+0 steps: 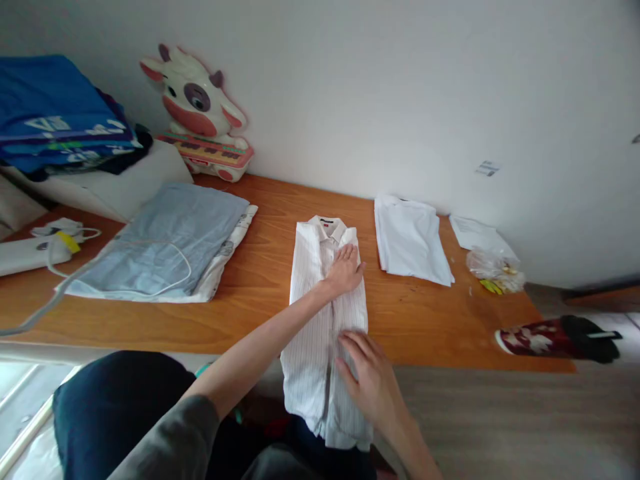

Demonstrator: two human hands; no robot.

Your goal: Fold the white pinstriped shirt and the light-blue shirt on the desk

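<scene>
While no readable writing shows on it, the striped shirt (325, 320) lies lengthwise on the wooden table (260, 293), collar toward the wall, hem hanging over the near edge. Left hand (346, 270) presses flat near the collar; right hand (373, 380), fingers spread, presses lower down.

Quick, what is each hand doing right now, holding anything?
Left hand: open, flat on the striped shirt near its collar, gripping nothing.
Right hand: open, fingers spread on the shirt's lower half, gripping nothing.
</scene>
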